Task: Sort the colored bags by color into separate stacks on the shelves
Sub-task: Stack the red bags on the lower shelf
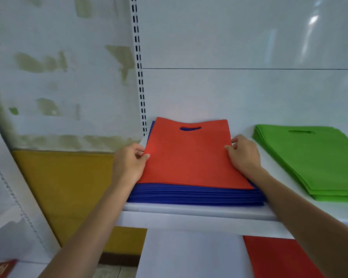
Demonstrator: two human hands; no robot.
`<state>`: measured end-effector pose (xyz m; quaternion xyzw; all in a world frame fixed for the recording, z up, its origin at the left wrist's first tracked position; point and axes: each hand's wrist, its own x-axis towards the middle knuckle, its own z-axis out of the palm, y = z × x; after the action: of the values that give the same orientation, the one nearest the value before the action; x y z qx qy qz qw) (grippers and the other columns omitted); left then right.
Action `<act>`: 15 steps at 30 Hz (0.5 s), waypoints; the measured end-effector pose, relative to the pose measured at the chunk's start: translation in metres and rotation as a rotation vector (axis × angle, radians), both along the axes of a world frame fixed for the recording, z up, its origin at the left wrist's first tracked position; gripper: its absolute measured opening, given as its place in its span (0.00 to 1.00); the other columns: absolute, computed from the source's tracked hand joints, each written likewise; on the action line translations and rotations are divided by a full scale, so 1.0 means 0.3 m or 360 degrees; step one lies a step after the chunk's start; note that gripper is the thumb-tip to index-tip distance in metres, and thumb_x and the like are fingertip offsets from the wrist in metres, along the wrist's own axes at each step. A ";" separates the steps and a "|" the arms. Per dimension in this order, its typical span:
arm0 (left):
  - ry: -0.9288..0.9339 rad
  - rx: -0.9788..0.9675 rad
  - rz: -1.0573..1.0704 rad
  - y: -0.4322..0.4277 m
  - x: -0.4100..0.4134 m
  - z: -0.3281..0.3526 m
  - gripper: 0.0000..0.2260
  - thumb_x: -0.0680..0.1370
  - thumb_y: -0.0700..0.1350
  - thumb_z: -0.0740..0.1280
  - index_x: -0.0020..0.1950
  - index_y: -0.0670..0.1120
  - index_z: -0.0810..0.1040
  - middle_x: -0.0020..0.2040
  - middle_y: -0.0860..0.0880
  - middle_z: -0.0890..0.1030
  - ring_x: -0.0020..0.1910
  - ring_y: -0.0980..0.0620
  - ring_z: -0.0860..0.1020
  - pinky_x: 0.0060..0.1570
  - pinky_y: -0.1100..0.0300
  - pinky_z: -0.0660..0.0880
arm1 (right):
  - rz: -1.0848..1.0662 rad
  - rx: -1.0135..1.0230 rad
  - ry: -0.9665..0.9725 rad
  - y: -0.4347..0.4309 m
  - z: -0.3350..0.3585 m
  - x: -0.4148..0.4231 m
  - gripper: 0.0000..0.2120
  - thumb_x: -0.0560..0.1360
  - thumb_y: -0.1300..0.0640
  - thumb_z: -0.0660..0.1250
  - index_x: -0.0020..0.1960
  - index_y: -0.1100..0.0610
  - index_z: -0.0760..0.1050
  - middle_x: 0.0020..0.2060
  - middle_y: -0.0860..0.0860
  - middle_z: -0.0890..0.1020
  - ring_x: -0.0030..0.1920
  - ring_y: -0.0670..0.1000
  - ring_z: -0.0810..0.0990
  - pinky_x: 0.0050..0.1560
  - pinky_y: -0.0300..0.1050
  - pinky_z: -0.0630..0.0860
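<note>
A flat red bag (189,155) with a cut-out handle lies on top of a stack of blue bags (195,194) on the white shelf (189,214). My left hand (129,163) pinches the red bag's left edge between thumb and fingers. At the bag's right edge my right hand (242,154) grips it the same way. A stack of green bags (313,159) lies to the right on the same shelf. On the lower shelf, at the bottom right, more red bag material (277,257) shows.
The slotted white upright (139,67) rises at the shelf's left end, with the white back panel (249,87) behind. A stained wall with a yellow band (64,189) lies left. Another shelf unit's upright (14,197) leans at far left.
</note>
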<state>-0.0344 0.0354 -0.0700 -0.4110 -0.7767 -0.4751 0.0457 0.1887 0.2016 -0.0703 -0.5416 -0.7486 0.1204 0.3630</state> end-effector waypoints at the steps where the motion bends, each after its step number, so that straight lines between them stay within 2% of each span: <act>1: 0.0037 0.0022 0.0016 -0.004 0.004 0.002 0.08 0.72 0.42 0.71 0.50 0.42 0.81 0.45 0.45 0.82 0.40 0.54 0.75 0.44 0.64 0.69 | 0.0006 0.0052 0.0013 -0.008 0.002 0.003 0.13 0.76 0.55 0.65 0.57 0.62 0.73 0.50 0.59 0.80 0.52 0.60 0.77 0.51 0.51 0.73; 5: 0.0262 0.0097 0.0093 -0.023 0.015 0.011 0.04 0.73 0.43 0.71 0.44 0.44 0.81 0.43 0.47 0.82 0.42 0.49 0.78 0.40 0.62 0.68 | 0.0054 0.0382 0.0098 -0.030 0.006 0.016 0.07 0.76 0.61 0.63 0.52 0.64 0.73 0.48 0.59 0.79 0.48 0.59 0.77 0.45 0.50 0.72; 9: 0.0580 0.0123 0.0069 -0.035 0.030 0.029 0.05 0.74 0.43 0.69 0.45 0.42 0.78 0.43 0.43 0.81 0.44 0.43 0.78 0.39 0.56 0.70 | 0.0134 0.0563 0.0235 -0.057 0.036 0.025 0.06 0.77 0.64 0.60 0.51 0.66 0.71 0.46 0.62 0.78 0.45 0.61 0.76 0.42 0.52 0.72; 11: 0.0627 0.0123 0.0023 -0.042 0.049 0.049 0.07 0.75 0.43 0.68 0.49 0.40 0.76 0.45 0.42 0.82 0.43 0.41 0.79 0.40 0.54 0.71 | 0.0173 0.0592 0.0315 -0.070 0.061 0.043 0.07 0.77 0.66 0.59 0.54 0.67 0.70 0.46 0.62 0.78 0.44 0.62 0.77 0.40 0.48 0.69; 13: 0.0650 0.0159 -0.0055 -0.048 0.072 0.079 0.09 0.76 0.43 0.67 0.53 0.41 0.75 0.48 0.42 0.82 0.45 0.42 0.80 0.42 0.54 0.73 | 0.0201 0.0678 0.0392 -0.078 0.091 0.083 0.13 0.77 0.68 0.58 0.61 0.67 0.69 0.48 0.63 0.79 0.45 0.62 0.77 0.41 0.43 0.67; 15: 0.0703 0.0231 -0.0155 -0.051 0.112 0.114 0.09 0.76 0.41 0.67 0.55 0.42 0.76 0.48 0.43 0.82 0.46 0.43 0.80 0.44 0.54 0.73 | 0.0180 0.0787 0.0428 -0.094 0.127 0.145 0.18 0.75 0.69 0.59 0.65 0.65 0.68 0.52 0.63 0.79 0.46 0.61 0.78 0.45 0.45 0.68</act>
<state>-0.0006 0.0200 -0.0356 -0.5378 -0.6909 -0.4297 0.2209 0.2323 0.1734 -0.0322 -0.3733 -0.7294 0.0249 0.5727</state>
